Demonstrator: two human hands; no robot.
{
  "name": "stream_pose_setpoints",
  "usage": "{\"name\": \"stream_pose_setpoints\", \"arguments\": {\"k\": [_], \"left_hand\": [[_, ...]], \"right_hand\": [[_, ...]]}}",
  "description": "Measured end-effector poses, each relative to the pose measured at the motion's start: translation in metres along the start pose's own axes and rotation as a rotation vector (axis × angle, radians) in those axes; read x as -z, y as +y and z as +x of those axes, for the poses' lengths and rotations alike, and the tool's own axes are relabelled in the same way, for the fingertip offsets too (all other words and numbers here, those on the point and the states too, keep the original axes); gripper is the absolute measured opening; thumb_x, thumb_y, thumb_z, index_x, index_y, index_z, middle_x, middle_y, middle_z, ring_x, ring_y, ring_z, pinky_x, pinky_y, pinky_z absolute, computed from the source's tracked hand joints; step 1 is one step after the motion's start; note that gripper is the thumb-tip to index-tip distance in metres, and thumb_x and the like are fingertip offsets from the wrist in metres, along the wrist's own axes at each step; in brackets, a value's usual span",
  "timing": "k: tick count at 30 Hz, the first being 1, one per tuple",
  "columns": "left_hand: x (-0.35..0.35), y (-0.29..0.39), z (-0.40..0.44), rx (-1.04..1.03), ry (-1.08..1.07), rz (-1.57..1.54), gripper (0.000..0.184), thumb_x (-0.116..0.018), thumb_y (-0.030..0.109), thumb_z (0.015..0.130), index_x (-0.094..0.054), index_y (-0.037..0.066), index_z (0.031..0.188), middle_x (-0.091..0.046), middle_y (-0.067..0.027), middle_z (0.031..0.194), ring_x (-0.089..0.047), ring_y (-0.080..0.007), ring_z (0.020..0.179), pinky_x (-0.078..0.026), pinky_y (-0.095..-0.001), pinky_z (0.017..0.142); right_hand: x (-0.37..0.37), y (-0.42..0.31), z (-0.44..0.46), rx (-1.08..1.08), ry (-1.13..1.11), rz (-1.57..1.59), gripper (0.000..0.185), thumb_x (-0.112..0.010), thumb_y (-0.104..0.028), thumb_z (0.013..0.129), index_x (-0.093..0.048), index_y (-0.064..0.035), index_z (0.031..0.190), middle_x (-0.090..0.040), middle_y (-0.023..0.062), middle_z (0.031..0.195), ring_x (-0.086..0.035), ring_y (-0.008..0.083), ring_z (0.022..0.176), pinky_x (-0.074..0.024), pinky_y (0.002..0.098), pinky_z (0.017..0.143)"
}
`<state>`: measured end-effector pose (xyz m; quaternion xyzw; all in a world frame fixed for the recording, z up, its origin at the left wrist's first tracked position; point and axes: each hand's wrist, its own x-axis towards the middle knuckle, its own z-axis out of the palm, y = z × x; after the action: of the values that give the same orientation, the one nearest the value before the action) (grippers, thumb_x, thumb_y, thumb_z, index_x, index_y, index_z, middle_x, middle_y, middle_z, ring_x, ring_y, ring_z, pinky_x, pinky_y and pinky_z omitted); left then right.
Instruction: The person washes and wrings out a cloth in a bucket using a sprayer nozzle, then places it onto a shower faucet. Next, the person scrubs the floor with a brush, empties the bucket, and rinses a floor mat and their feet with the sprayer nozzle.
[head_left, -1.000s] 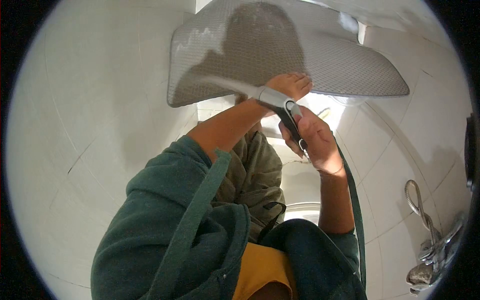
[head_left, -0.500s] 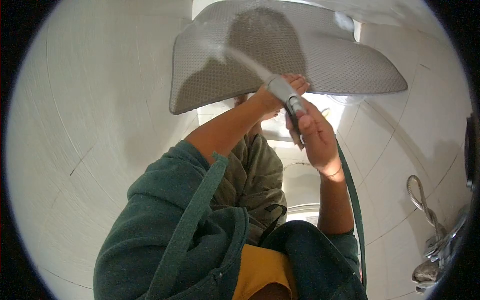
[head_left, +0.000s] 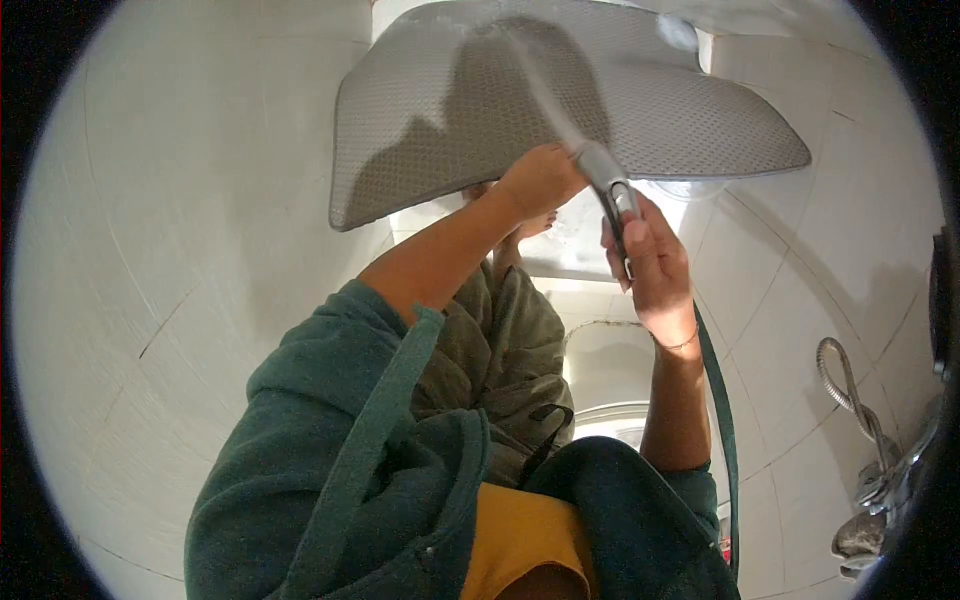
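My right hand point(head_left: 655, 255) is closed around a grey handheld water sprayer point(head_left: 604, 172), thumb on its upper side near the lever. A white jet leaves the nozzle and strikes a large grey textured floor mat point(head_left: 690, 120), which spreads across the top of the view. Close beside the nozzle is my left hand point(head_left: 540, 182), at the lower edge of the mat. Its fingers are mostly hidden behind the sprayer, so I cannot tell whether they grip anything. The shadow of my head and arm falls on the mat.
Pale tiled walls stand on the left and right point(head_left: 180, 220). A coiled metal hose point(head_left: 840, 390) and a chrome tap fitting point(head_left: 875, 490) are on the right. My bare feet point(head_left: 538, 222) are on the floor below the mat. A white rounded fixture point(head_left: 605, 365) lies beside my legs.
The sprayer and my right hand have shifted slightly right and down. The jet now points more upward and hits the mat higher. My left fingers, seen stretched out before, are now behind the sprayer.
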<state>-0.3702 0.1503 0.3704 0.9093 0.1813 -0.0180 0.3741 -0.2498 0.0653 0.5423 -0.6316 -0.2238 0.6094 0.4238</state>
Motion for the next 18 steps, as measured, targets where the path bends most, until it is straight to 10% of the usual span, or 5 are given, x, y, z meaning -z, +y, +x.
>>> {"name": "stream_pose_setpoints", "arguments": {"k": [11, 18], "left_hand": [[0.011, 0.004, 0.000, -0.196, 0.236, 0.278, 0.033, -0.055, 0.013, 0.074, -0.051, 0.004, 0.106, -0.054, -0.0112, 0.115, -0.051, -0.0249, 0.109, -0.044, -0.0335, 0.091], [0.011, 0.003, 0.000, -0.049, 0.015, 0.124, 0.034, -0.050, 0.016, 0.078, -0.053, 0.007, 0.112, -0.053, -0.0115, 0.118, -0.050, -0.0262, 0.111, -0.045, -0.0361, 0.090]], "right_hand": [[0.008, 0.003, 0.002, 0.010, 0.269, -0.100, 0.037, -0.045, -0.024, 0.093, -0.046, 0.0023, 0.120, -0.045, -0.0026, 0.075, -0.039, 0.0043, 0.064, -0.0352, 0.0180, 0.057], [0.002, 0.006, -0.001, 0.017, 0.117, 0.024, 0.035, -0.045, -0.022, 0.093, -0.046, 0.0017, 0.119, -0.042, -0.0042, 0.074, -0.035, 0.0024, 0.062, -0.0304, 0.0164, 0.055]]}}
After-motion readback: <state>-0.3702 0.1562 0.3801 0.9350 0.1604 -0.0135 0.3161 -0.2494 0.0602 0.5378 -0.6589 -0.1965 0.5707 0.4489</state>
